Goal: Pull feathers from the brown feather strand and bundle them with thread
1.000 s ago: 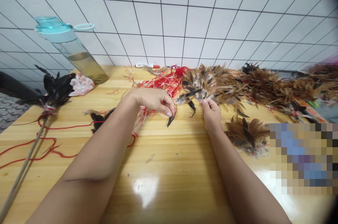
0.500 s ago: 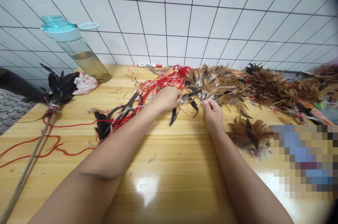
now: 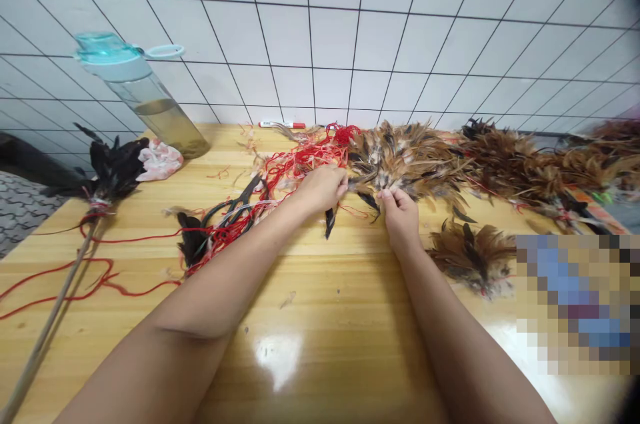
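My left hand point(image 3: 323, 187) is closed in a pinch at the near edge of a long strip of brown feathers point(image 3: 410, 157) lying across the wooden table point(image 3: 300, 317). A dark feather point(image 3: 329, 223) hangs just below its fingers. My right hand point(image 3: 400, 214) pinches the strip's edge a little to the right, its fingers pressed together. Tangled red string point(image 3: 300, 161) lies just left of and behind my left hand. Black scissors point(image 3: 235, 207) rest among the string.
A water bottle with a teal lid point(image 3: 145, 101) leans against the tiled wall at back left. A black feather duster on a stick point(image 3: 107, 171) lies at the left with loose red cord point(image 3: 75, 277). A small feather bundle point(image 3: 473, 254) sits at right. A red-capped marker point(image 3: 280, 125) lies by the wall.
My left hand has moved right and away from me, from the table's middle to the feather strip, uncovering the scissors and red string. My right hand has stayed in place.
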`<state>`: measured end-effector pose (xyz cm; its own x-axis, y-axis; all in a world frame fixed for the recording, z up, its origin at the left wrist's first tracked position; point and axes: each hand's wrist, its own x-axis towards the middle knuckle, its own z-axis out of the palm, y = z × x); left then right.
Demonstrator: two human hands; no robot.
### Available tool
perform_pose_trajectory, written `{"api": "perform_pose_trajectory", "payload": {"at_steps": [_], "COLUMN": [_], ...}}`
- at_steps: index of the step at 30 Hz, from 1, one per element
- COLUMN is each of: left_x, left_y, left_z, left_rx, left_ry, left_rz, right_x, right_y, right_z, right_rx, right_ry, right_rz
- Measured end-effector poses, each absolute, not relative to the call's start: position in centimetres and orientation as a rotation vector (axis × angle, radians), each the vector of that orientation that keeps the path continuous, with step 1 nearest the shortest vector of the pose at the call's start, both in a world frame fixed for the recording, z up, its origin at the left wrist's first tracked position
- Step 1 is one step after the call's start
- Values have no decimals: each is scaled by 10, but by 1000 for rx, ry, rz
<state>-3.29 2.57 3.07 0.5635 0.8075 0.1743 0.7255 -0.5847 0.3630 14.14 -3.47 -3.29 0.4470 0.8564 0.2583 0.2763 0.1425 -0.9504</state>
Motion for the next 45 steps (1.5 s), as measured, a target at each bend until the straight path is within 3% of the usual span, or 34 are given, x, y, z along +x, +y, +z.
{"api": "perform_pose_trajectory", "payload": {"at_steps": [5,13,45], "left_x": [-28,-1,-3], "left_y": [24,1,9], "left_z": [33,22,7], "left_rx": [1963,1355,1603], "left_ry": [1058,865,970], "left_rz": [841,772,848], "right_x": [142,139,141], "right_y": [-34,-34,-34], "right_z": [-35,-35,-31], "right_rx": [-1412,-1390,-1437], "right_ry": [-1103,-1141,-1373], "right_rz": [539,568,553]}}
